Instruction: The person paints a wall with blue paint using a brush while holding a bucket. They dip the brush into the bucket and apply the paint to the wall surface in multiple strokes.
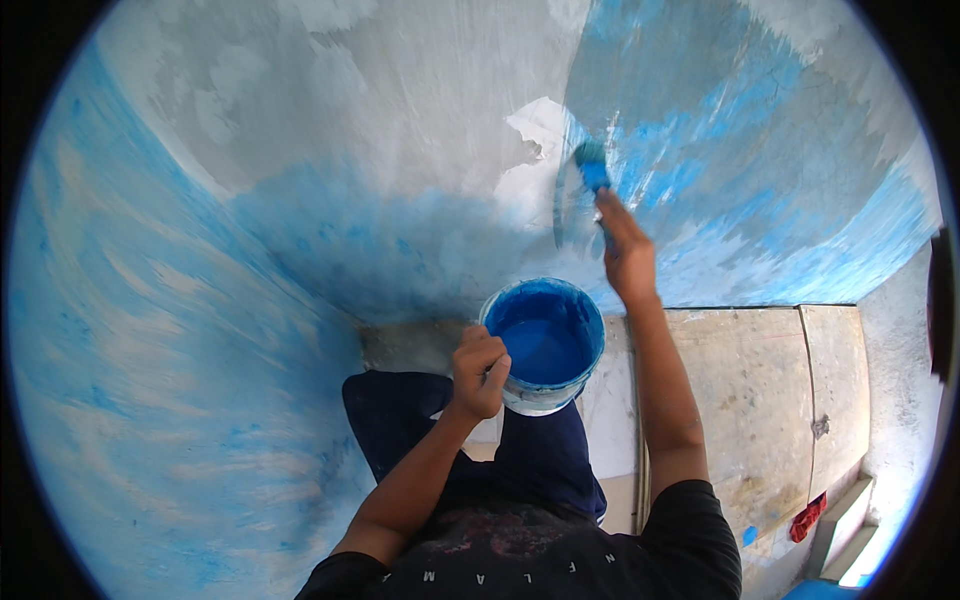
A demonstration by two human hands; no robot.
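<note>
Right fingers (pixel 614 212) closed round the handle of the brush (pixel 593 172), bristles up and slightly left, at the wall (pixel 420 130) ahead of me. Brush slightly blurred; whether the bristles touch the wall I cannot tell. Left fingers (pixel 478 352) curled shut at the left edge of the bucket (pixel 545 402); rim or handle under them, cannot tell. Bucket sits in front of me, below and left of the brush; blue paint (pixel 545 345) inside, its walls smeared.

Coverage: blue streaky right of the brush, grey showing through; pale patch (pixel 540 118) just left of it, edge ragged.

Technique, my judgement: load the bristle ends only, wipe excess on the inner rim, lay long overlapping strokes from wet blue into grey. Ease pressure over the ragged edge, which might flake. Keep the bucket level and close under the brush to catch drips.
</note>
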